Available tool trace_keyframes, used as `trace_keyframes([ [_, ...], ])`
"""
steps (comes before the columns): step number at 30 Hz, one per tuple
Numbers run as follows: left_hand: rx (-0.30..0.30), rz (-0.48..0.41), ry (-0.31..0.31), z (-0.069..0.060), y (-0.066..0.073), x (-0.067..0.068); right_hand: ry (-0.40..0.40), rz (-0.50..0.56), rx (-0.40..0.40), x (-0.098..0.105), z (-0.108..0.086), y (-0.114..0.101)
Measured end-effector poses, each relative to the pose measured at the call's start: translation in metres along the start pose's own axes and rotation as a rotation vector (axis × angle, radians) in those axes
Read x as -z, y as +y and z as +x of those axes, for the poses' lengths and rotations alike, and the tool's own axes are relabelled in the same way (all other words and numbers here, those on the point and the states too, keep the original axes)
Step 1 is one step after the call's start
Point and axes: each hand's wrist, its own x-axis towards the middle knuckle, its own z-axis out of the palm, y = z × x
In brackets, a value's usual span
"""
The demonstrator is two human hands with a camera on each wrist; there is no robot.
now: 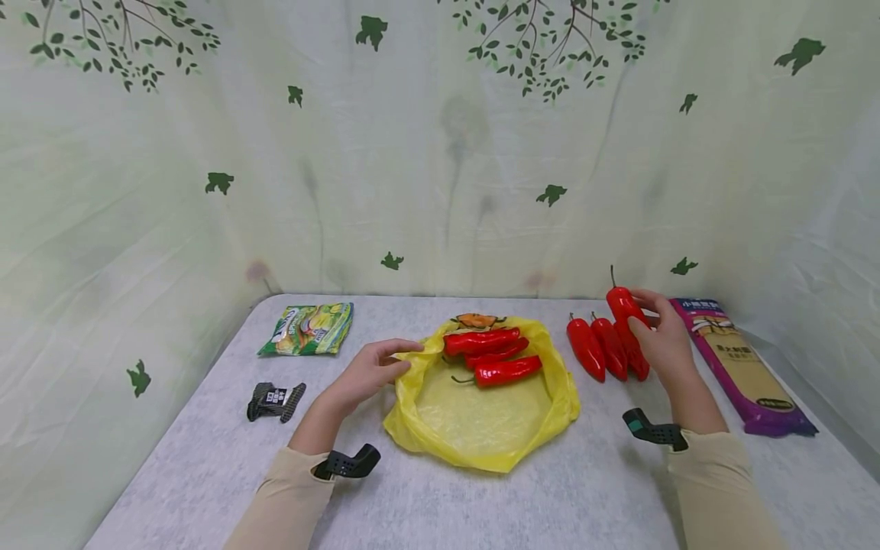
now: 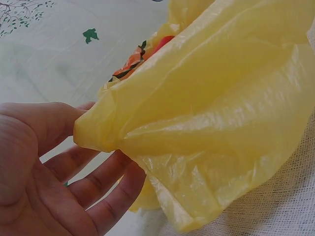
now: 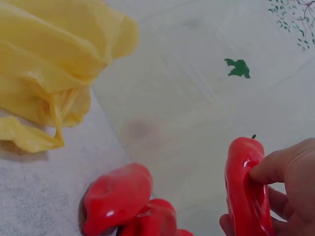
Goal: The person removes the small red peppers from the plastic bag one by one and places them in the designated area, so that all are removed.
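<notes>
My left hand (image 1: 367, 374) pinches the left rim of a yellow plastic bag (image 1: 481, 451) between thumb and fingers; the left wrist view shows the bag's edge (image 2: 98, 130) gathered in that grip. The bag lies open on the table, with red peppers (image 1: 509, 371) inside toward its back. On the right, my right hand (image 1: 663, 336) grips a red pepper (image 1: 622, 303) with its green stem pointing up. That pepper (image 3: 241, 187) also shows in the right wrist view, between thumb and fingers. Below and left of it, more red peppers (image 1: 586, 349) lie side by side on the table.
At the right edge lies a long purple packet (image 1: 745, 363) with a yellowish panel. A green and yellow snack packet (image 1: 309, 329) is at the back left, and a small black wrapped item (image 1: 275, 402) lies nearer. A leaf-printed curtain (image 1: 440, 153) borders the table (image 1: 440, 512).
</notes>
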Motion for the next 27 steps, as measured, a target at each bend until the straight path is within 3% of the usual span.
trace_keyframes([
  [19, 0.029, -0.006, 0.014, 0.0, 0.001, -0.001, 0.078, 0.047, -0.179, 0.007, 0.014, 0.031],
  [27, 0.038, -0.012, 0.012, 0.001, 0.001, -0.002, 0.088, -0.013, -0.227, 0.011, 0.015, 0.042],
])
